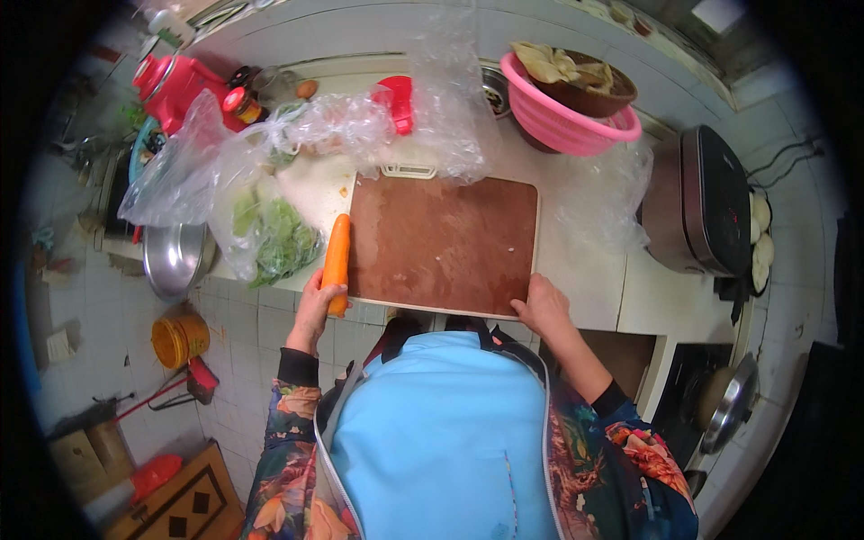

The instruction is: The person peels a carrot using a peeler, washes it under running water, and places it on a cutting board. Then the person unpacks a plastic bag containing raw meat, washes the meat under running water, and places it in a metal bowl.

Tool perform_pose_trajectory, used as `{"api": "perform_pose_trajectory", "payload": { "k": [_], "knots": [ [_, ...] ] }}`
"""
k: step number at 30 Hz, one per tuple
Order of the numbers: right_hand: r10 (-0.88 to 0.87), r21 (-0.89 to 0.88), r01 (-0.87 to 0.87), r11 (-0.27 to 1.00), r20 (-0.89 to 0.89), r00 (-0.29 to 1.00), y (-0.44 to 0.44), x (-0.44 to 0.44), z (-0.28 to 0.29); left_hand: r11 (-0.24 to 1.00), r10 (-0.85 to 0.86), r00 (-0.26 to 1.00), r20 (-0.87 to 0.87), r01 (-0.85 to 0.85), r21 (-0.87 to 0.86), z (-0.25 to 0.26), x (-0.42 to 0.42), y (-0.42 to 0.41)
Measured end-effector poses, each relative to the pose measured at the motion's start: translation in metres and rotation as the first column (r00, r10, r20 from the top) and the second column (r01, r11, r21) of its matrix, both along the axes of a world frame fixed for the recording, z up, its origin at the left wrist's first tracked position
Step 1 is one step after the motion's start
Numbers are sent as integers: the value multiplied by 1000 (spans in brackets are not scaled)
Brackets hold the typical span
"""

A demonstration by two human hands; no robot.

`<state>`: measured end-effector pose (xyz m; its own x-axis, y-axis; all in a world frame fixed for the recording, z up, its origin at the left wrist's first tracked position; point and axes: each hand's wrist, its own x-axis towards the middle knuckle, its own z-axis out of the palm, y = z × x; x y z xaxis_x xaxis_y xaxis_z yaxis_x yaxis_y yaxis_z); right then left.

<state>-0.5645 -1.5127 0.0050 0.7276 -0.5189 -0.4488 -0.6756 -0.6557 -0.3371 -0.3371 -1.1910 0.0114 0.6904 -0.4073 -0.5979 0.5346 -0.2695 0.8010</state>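
Note:
A brown cutting board [443, 243] with a pale rim and a handle slot lies on the counter in front of me, a few small white bits on it. My left hand [316, 305] is closed round the lower end of an orange carrot [337, 260], which points away from me along the board's left edge. At the near right corner of the board, my right hand [543, 305] grips the rim. Clear plastic bags holding leafy greens [283, 246] rest left of the carrot.
Behind the board stand crumpled plastic film [449, 88] and a pink basket [574, 125] with a brown bowl. A rice cooker [695, 202] is at the right. Toward the left are a steel bowl [177, 260], a red thermos [177, 88], a jar [243, 104] and an egg [306, 88].

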Motion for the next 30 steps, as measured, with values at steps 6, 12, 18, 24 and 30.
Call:
{"api": "perform_pose_trajectory", "payload": {
  "k": [6, 12, 18, 24, 30],
  "knots": [
    [134, -199, 35, 979, 769, 625, -37, 140, 52, 995, 67, 985, 161, -55, -78, 12, -10, 5],
    [32, -136, 97, 986, 727, 686, -64, 277, 38, 981, 34, 984, 173, 0, -192, 36, -22, 8],
    [201, -309, 234, 922, 897, 393, -150, 289, 179, 992, -7, 969, 247, 38, -118, 46, -33, 41],
    [-329, -55, 402, 914, 481, 813, -352, 233, 168, 944, -282, 471, 836, 294, 153, 30, -10, -12],
    [52, -734, 581, 353, 635, 771, -310, 158, 218, 793, -595, -62, 802, 121, 597, -35, 12, -76]
  ]
}}
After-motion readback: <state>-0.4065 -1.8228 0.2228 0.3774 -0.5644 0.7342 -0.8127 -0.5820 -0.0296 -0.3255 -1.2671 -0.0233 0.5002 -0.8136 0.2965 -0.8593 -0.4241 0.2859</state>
